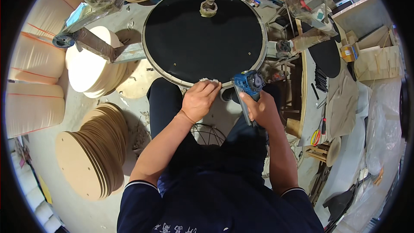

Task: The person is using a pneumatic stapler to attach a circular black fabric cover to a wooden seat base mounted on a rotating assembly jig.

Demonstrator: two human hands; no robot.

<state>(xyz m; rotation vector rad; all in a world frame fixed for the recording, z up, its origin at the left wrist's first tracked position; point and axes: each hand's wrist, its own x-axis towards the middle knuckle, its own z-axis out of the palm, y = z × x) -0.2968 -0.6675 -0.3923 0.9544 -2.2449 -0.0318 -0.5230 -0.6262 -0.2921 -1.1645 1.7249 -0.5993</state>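
Left grip: my left hand point(199, 100) pinches pale fabric point(210, 80) at the black round panel point(203, 34) rim.
Right grip: my right hand point(261, 108) is closed round the blue stapler point(247, 83).
Risk: I judge the stapler sits close to my fingers; slipping fabric could draw them under it.

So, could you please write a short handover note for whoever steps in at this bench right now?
Left hand: pressed on the near rim of the round black fabric-covered disc, pinching a bit of pale material at the edge.
Right hand: gripping a blue handheld power tool, its nose at the same rim, just right of the left hand.
The disc sits flat on a stand, a post resting at its far side.
Stacks of plain round wooden discs lie on the floor to the left.
Done: black cover lies smooth across the top.
Left: the near edge is being worked; how much of the rim is finished cannot be told.
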